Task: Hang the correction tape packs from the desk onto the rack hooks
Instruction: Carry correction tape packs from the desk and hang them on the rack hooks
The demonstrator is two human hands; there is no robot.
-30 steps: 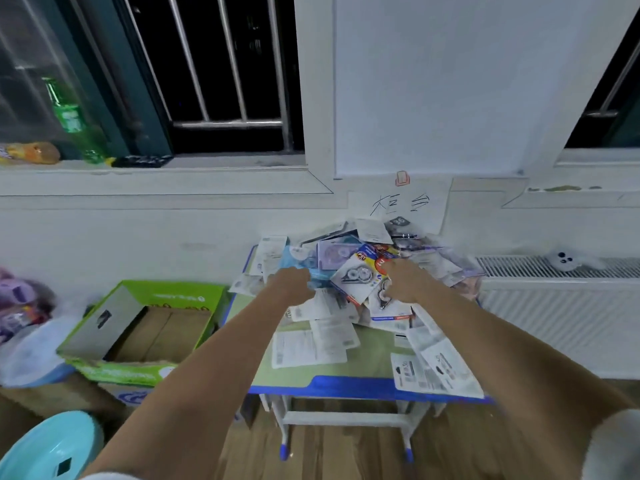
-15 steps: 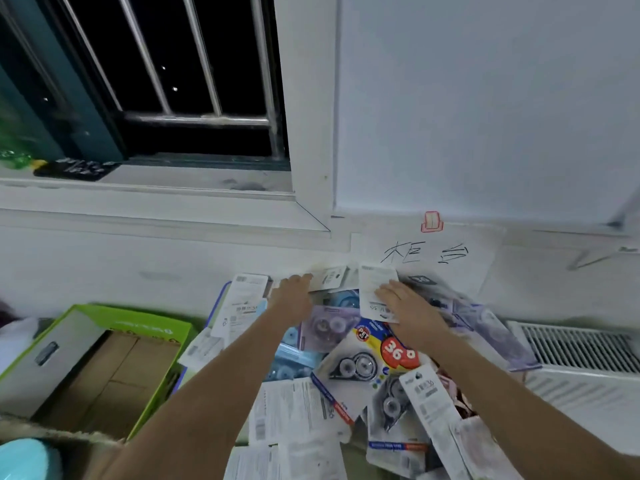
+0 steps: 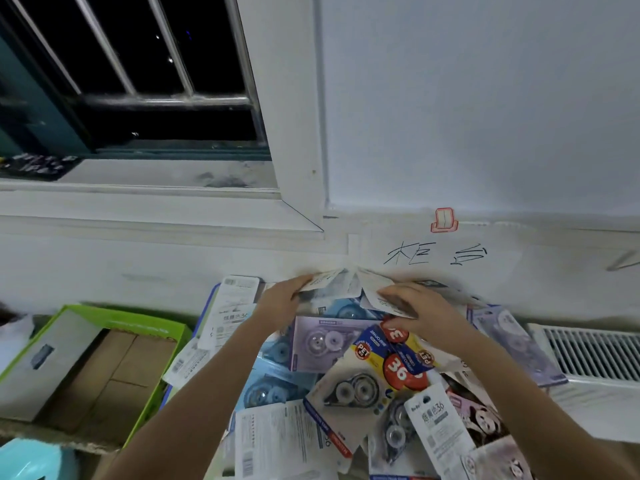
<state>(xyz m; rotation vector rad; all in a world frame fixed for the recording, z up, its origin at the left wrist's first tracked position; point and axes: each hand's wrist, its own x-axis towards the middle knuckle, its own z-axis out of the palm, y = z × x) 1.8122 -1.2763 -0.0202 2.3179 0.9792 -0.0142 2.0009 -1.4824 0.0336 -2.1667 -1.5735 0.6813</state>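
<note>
A heap of correction tape packs (image 3: 349, 368) covers the desk below me: purple, blue, white and a yellow-blue one marked 36. At the far side of the heap, by the wall, my left hand (image 3: 280, 301) grips the edge of a white-backed pack (image 3: 327, 284) that is tilted up. My right hand (image 3: 420, 310) holds another white pack (image 3: 377, 296) beside it, fingers curled over its top. The two packs lean together like a tent. No rack or hooks show in this view.
A green cardboard box (image 3: 104, 362) stands open to the left of the desk. A white radiator grille (image 3: 595, 355) lies at the right. The wall carries a handwritten paper sign (image 3: 436, 258); a barred window (image 3: 138, 71) is above left.
I have leaned in closer to the heap. Both hands reached further toward the wall and lifted the white packs at the back up off the pile.
</note>
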